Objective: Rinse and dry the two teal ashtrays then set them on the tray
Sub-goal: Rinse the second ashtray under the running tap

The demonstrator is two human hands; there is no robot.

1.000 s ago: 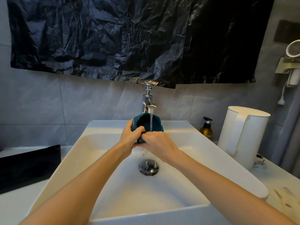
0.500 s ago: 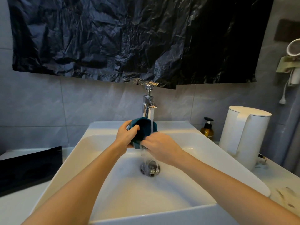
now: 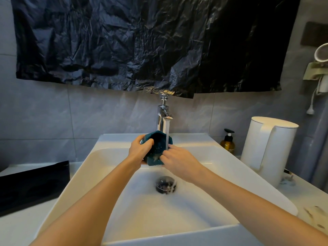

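Observation:
One teal ashtray [image 3: 158, 143] is held tilted on edge over the white sink [image 3: 99, 183], its hollow facing me under the running stream from the chrome tap [image 3: 163, 114]. My left hand [image 3: 140, 150] grips its left rim, thumb over the edge. At the ashtray's lower right, my right hand [image 3: 179, 161] has its fingers against the wet inside, and water splashes there. The black tray [image 3: 32, 183] lies on the counter at the left. A second ashtray is not in view.
Water runs over the dark drain plug [image 3: 166, 184]. A white kettle [image 3: 266, 150] and an amber pump bottle [image 3: 227, 142] stand on the counter at the right. A black plastic sheet [image 3: 142, 41] hangs on the wall above the tap.
The ashtray has turned in my hands so its hollow faces me under the stream. My right hand's fingers have moved up against the inside.

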